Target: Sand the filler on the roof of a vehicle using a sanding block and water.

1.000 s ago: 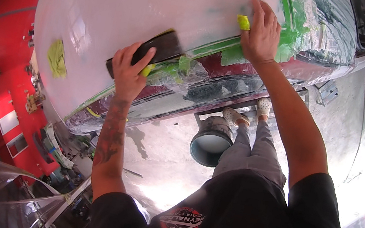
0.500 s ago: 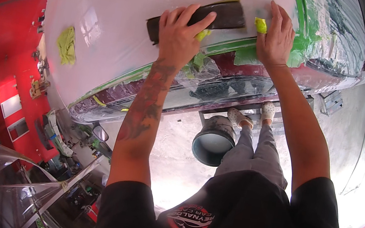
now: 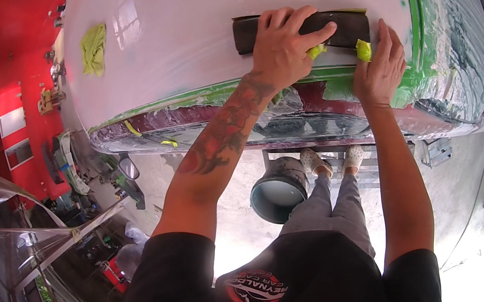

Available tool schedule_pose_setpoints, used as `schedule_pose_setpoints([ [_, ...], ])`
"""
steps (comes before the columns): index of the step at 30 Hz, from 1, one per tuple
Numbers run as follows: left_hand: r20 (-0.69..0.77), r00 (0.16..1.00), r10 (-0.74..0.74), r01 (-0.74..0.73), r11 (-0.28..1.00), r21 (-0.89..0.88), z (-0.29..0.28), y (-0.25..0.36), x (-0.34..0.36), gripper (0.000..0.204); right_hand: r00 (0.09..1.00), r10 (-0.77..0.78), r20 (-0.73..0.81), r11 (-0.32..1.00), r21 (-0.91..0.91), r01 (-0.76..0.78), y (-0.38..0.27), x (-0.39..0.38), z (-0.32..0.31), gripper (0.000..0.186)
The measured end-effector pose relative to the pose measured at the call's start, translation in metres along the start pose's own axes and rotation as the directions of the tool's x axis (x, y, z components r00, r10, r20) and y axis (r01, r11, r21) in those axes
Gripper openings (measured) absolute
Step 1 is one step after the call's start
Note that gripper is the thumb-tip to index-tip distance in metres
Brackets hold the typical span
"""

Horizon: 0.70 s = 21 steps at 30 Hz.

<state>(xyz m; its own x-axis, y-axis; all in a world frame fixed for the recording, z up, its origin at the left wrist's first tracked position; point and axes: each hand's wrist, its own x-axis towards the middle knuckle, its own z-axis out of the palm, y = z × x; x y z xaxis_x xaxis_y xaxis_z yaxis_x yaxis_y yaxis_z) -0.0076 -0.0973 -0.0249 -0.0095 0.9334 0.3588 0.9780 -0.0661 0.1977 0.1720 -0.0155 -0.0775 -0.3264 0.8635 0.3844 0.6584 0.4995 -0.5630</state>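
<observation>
A pale, wet-looking car roof [image 3: 167, 21] curves under both hands. My left hand [image 3: 286, 45] is closed over a long dark sanding block [image 3: 349, 27], which lies against the panel with a thin yellowish edge along its far side. My right hand [image 3: 384, 66] rests flat just off the block's right end, fingers stretched out. Bright yellow-green wrapping shows at each thumb. Green masking tape [image 3: 208, 84] runs along the panel's near edge, and plastic film [image 3: 457, 53] covers the glass at right.
A yellow-green cloth [image 3: 93, 48] lies on the roof at left. Below the car, a dark bucket [image 3: 258, 194] of cloudy liquid stands beside my legs. My feet in light clogs [image 3: 354, 158] are on a low platform. A side mirror [image 3: 129, 168] juts out at lower left.
My left hand and the sanding block have slid right along the roof, closer to my right hand. The right hand has shifted slightly right and stays flat.
</observation>
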Motion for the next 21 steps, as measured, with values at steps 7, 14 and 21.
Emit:
schedule_pose_setpoints([
  [7, -0.013, 0.981, -0.195, 0.195, 0.969, 0.15, -0.084, -0.108, -0.128, 0.043, 1.0, 0.004, 0.009, 0.998, -0.062, -0.004, -0.003, 0.0, -0.003, 0.066],
  [14, -0.115, 0.944, -0.308, 0.324, 0.931, 0.169, -0.062, -0.083, -0.097, 0.057, 0.998, 0.015, 0.062, 0.99, -0.144, -0.006, -0.007, 0.0, -0.002, 0.07],
  [21, 0.077, 0.994, 0.071, -0.07, 0.997, -0.028, -0.008, -0.005, -0.011, 0.063, 0.999, 0.002, -0.051, 0.997, 0.077, 0.002, 0.007, -0.006, 0.004, 0.066],
])
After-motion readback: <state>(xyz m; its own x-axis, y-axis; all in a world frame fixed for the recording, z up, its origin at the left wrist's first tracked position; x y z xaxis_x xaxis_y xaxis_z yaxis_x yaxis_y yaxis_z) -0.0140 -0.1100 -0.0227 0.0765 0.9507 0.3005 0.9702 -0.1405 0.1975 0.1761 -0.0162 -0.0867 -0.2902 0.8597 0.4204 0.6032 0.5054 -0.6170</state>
